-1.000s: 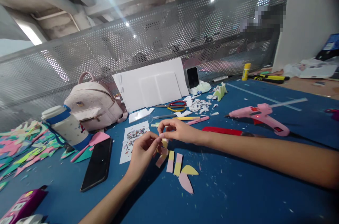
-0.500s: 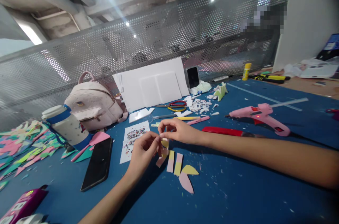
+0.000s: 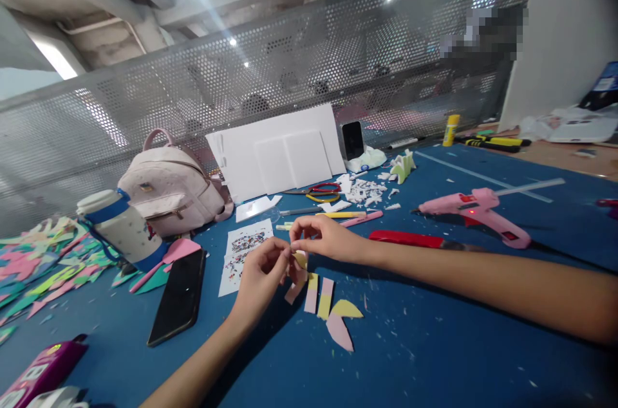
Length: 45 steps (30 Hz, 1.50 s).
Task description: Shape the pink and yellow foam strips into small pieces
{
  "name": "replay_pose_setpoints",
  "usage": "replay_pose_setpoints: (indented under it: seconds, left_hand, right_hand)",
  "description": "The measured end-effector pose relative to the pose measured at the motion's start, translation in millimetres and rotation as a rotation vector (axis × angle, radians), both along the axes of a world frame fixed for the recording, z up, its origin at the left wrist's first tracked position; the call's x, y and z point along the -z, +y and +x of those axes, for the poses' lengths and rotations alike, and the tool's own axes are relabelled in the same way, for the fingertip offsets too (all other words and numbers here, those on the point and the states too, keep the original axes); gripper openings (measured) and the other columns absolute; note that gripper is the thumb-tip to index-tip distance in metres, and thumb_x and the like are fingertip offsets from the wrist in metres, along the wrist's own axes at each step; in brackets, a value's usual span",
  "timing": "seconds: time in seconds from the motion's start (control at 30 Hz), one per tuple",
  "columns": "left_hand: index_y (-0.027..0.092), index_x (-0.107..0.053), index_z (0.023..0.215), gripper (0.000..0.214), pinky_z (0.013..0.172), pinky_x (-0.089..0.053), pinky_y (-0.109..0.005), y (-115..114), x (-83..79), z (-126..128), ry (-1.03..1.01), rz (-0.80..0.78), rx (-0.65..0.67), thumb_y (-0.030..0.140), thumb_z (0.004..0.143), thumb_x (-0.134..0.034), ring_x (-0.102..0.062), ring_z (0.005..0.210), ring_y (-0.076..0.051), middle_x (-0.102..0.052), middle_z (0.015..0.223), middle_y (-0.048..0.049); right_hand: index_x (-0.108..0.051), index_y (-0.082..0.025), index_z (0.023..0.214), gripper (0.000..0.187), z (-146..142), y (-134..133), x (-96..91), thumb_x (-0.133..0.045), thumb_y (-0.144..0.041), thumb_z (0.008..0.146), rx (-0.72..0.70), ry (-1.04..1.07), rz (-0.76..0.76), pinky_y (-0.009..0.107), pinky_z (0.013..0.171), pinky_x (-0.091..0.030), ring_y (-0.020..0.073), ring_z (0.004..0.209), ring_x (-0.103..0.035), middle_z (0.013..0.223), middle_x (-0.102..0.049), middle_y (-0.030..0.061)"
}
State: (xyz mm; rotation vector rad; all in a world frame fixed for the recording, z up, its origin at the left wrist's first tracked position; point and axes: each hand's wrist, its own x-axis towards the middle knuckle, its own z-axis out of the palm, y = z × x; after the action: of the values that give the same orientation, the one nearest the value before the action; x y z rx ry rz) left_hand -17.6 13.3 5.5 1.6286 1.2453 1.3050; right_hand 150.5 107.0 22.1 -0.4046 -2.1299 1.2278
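Just below where the left hand (image 3: 263, 274) and right hand (image 3: 328, 241) meet, a yellow piece (image 3: 300, 259) shows. Both hands are curled into pinches; what each grips, I cannot tell. If it is held, a slack pinch could drop it among the strips (image 3: 311, 293) just nearside of the hands. Beside the left hand, paper (image 3: 226, 283) carries loose bits (image 3: 248, 241); a sideways swing could scatter them.

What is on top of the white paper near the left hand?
Small multicoloured specks show on the white paper; the left hand hides its lower right part, so anything there is unseen.
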Motion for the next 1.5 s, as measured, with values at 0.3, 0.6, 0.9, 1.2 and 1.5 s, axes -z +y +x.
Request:
replay_pose_setpoints:
  seconds: [0.3, 0.6, 0.9, 1.2, 1.5]
  left_hand:
    - [0.017, -0.061, 0.082, 0.023, 0.053, -0.044, -0.024, -4.0, -3.4, 3.3, 0.007, -0.015, 0.003, 0.035, 0.094, -0.057, -0.061, 0.054, -0.014, -0.067, 0.064, -0.0005]
    - [0.016, -0.061, 0.077, 0.030, 0.052, -0.041, -0.023, -3.3, -4.1, 2.7, -0.121, -0.060, 0.050, 0.039, 0.095, -0.055, -0.055, 0.051, -0.012, -0.066, 0.064, -0.0022]
    - [0.016, -0.059, 0.078, 0.029, 0.050, -0.040, -0.021, -0.4, 0.7, 0.3, -0.225, -0.144, 0.069, 0.041, 0.092, -0.059, -0.059, 0.052, -0.012, -0.064, 0.062, -0.0009]
    - [0.017, -0.059, 0.076, 0.032, 0.042, -0.028, -0.017, -1.1, 0.4, -1.6, -0.226, -0.197, 0.020, 0.045, 0.089, -0.062, -0.049, 0.045, -0.008, -0.059, 0.061, 0.0020]
    - [0.016, -0.057, 0.073, 0.034, 0.043, -0.028, -0.017, 0.7, 1.8, -2.6, -0.193, -0.153, 0.007, 0.046, 0.089, -0.062, -0.036, 0.044, -0.006, -0.047, 0.057, 0.0050]
  right_hand:
    - [-0.060, -0.017, 0.082, 0.006, 0.5, -5.2, -6.1, -0.065, -0.020, 0.085, -0.033, -0.010, -0.008, 0.026, 0.063, -0.038, 0.0114, 0.067, -0.047, 0.079, -0.057, -0.0005]
    - [-0.060, -0.017, 0.084, 0.005, 0.3, -3.8, -2.8, -0.064, -0.019, 0.086, -0.059, 0.024, -0.017, 0.024, 0.062, -0.038, 0.0100, 0.065, -0.047, 0.080, -0.057, -0.0015]
    - [-0.059, -0.017, 0.083, 0.005, 0.7, -2.1, -2.7, -0.064, -0.019, 0.085, -0.050, 0.034, 0.018, 0.024, 0.061, -0.037, 0.0097, 0.064, -0.045, 0.079, -0.056, -0.0023]
    - [-0.059, -0.018, 0.083, 0.004, 2.2, -6.4, -6.1, -0.063, -0.019, 0.086, -0.015, -0.002, 0.042, 0.024, 0.059, -0.038, 0.0099, 0.063, -0.046, 0.079, -0.057, -0.0018]
    - [-0.060, -0.017, 0.084, 0.004, 1.6, -5.2, -4.6, -0.062, -0.020, 0.087, 0.008, -0.031, 0.104, 0.025, 0.063, -0.040, 0.0115, 0.067, -0.049, 0.083, -0.061, 0.0000]
